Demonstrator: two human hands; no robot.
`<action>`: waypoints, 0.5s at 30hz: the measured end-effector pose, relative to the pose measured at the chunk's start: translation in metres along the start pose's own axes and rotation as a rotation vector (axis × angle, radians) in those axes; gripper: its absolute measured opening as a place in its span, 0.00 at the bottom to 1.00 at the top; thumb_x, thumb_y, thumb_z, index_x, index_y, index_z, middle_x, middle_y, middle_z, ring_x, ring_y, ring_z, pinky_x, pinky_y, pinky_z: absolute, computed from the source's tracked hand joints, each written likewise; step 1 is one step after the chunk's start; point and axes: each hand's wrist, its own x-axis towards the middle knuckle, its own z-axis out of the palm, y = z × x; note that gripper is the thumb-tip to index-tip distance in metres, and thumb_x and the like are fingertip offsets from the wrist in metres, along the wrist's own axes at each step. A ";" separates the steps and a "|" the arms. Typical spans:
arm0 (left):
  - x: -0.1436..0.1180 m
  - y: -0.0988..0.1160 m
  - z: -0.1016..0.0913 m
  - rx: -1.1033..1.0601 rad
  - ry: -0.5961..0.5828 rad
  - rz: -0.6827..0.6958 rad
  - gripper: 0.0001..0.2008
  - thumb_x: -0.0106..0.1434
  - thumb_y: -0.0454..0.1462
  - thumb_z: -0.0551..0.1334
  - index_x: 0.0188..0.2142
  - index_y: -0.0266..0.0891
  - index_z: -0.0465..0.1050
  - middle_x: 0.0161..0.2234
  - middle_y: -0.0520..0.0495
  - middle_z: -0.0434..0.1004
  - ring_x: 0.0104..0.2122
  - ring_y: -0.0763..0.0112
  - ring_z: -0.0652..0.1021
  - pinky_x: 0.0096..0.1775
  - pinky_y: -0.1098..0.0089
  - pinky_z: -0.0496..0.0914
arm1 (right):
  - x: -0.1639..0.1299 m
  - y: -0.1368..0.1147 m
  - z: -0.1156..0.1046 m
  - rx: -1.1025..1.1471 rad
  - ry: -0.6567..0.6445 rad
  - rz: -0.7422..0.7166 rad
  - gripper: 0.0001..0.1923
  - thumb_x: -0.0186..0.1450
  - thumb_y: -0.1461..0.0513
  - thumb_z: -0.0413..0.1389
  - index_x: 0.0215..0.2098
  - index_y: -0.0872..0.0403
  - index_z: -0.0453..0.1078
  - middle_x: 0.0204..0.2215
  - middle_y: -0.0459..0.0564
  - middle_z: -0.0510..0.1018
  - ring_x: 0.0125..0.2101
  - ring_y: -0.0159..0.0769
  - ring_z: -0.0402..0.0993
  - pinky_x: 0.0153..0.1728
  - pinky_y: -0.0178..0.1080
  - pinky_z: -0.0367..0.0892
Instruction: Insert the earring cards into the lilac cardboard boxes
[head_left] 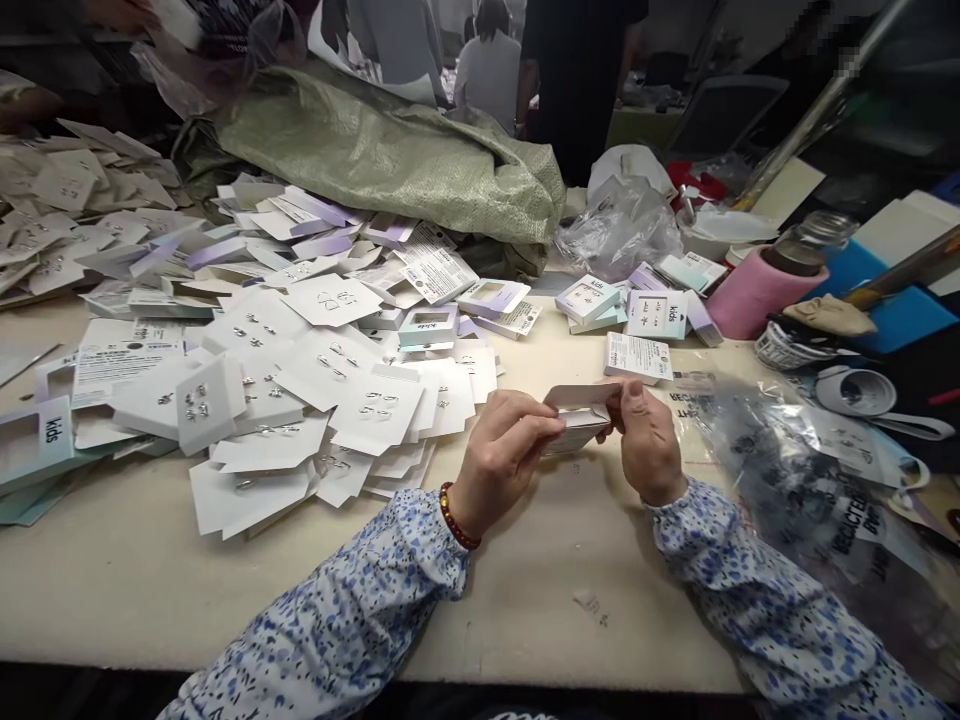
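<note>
My left hand (pixel 501 455) and my right hand (pixel 646 440) both grip a small white cardboard box (pixel 579 412) just above the table (pixel 525 580), near its middle. The left fingers pinch the box's left end, the right fingers hold its right end by the raised flap. A red bead bracelet (pixel 456 518) sits on my left wrist. Left of my hands lies a big heap of white earring cards (pixel 300 390) with small metal studs on them.
Flat and folded "kids" boxes (pixel 427 327) and more boxes (pixel 645 312) lie beyond my hands. A green woven sack (pixel 390 150) spreads across the back. Clear plastic bags (pixel 810 470), a pink roll (pixel 750 295) and clutter fill the right side. People stand behind the table.
</note>
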 end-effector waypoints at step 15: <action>-0.003 -0.013 0.001 0.038 0.142 -0.187 0.03 0.64 0.32 0.66 0.37 0.40 0.74 0.38 0.46 0.73 0.44 0.65 0.75 0.43 0.64 0.77 | 0.008 -0.014 -0.006 -0.142 -0.246 0.079 0.19 0.66 0.50 0.60 0.48 0.53 0.79 0.41 0.53 0.82 0.30 0.33 0.73 0.29 0.37 0.72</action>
